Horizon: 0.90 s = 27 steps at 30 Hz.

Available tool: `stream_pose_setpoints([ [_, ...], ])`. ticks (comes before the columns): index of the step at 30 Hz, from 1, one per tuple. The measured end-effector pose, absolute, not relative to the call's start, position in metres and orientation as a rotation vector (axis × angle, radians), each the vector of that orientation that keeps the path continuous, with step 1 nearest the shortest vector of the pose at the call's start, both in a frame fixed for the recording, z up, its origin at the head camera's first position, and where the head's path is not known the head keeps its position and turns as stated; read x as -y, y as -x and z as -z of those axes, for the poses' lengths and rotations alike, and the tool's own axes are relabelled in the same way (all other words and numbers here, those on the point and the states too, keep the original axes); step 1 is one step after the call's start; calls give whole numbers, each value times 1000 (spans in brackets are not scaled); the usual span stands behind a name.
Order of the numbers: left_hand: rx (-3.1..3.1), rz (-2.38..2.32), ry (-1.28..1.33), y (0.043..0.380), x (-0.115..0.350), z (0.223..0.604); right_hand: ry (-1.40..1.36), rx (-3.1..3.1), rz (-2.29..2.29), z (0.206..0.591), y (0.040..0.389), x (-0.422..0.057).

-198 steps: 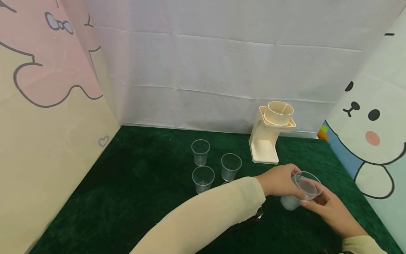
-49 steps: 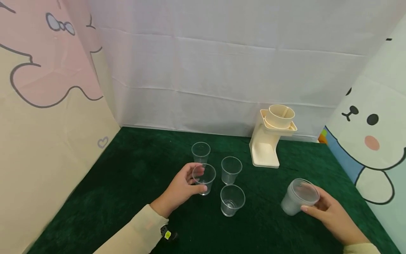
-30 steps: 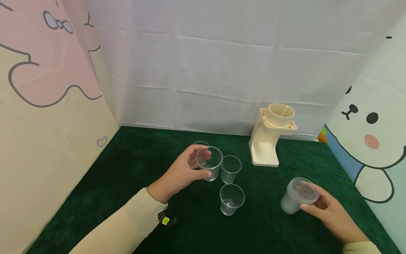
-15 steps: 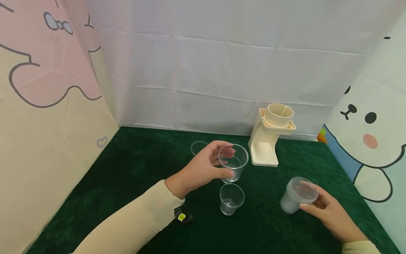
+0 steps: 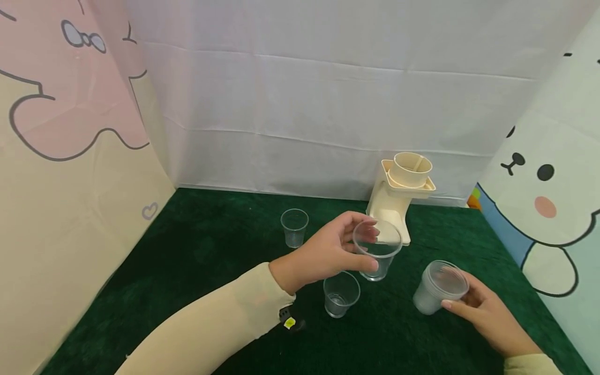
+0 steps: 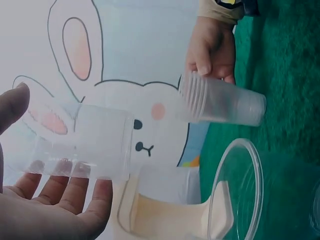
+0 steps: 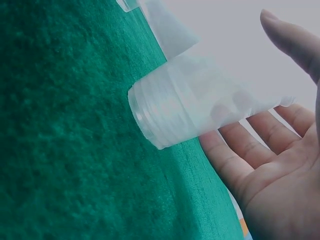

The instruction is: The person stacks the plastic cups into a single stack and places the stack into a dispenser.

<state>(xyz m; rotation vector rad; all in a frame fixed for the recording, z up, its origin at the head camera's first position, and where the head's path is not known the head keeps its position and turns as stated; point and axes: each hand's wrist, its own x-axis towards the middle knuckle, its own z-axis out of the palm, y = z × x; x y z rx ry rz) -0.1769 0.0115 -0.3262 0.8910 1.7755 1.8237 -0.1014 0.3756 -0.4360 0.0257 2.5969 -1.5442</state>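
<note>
My left hand (image 5: 325,255) holds a clear plastic cup (image 5: 383,263) by its side, thumb and fingers on opposite walls, in front of the cream stand. That cup (image 6: 102,137) also shows in the left wrist view. At the right, my right hand (image 5: 489,315) grips a stack of nested plastic cups (image 5: 433,294); the stack tilts, and its base (image 7: 155,112) is near the green cloth. Single cups stand upright at the back (image 5: 294,229) and at the front (image 5: 337,299). The left hand covers the spot where another cup stood.
A cream stand (image 5: 389,208) with a round holder on top stands at the back right. Green cloth (image 5: 211,250) covers the table. A white sheet (image 5: 281,104) hangs behind, with cartoon-printed sheets on both sides.
Earlier, both hands were at the stack. A single cup now stands at the front. My left hand has since lifted another cup from the left and carried it right; the right hand stays put.
</note>
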Motion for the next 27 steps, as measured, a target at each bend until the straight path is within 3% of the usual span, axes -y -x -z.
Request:
stream_pose_setpoints([
  [27,-1897,-1604,-933,179,-76,323,17,-2558,1620,436,101,-378],
])
